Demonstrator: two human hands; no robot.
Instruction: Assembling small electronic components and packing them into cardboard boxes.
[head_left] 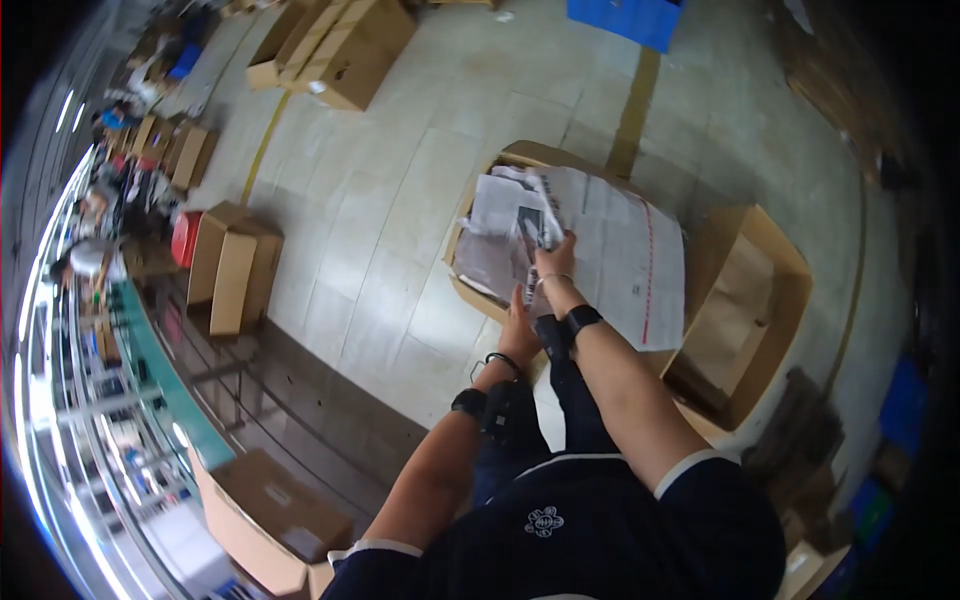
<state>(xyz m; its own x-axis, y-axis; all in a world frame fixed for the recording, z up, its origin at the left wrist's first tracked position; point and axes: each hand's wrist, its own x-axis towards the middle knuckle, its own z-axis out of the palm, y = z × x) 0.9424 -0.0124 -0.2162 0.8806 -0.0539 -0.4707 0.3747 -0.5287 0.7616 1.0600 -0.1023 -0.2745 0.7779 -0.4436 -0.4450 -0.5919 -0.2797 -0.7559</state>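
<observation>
In front of me stands a cardboard box (462,285) filled with plastic-wrapped packets. My right hand (556,262) is closed on a white plastic bag (549,222) with dark print, which is folded up above the box. Lower and to the left, my left hand (517,325) has its fingers closed at the near edge of a translucent plastic bag (492,262); I cannot tell whether both hands grip the same bag. A large white sheet (630,262) with a red line along its edge covers the box's right side and hangs over it.
Beside the sheet on the right is an opened cardboard box (735,310). Farther off are a taped carton (350,55), a blue bin (625,20) and another open box (235,270). A green-topped bench (165,380) runs along the left, with people beyond. A carton (275,510) sits near left.
</observation>
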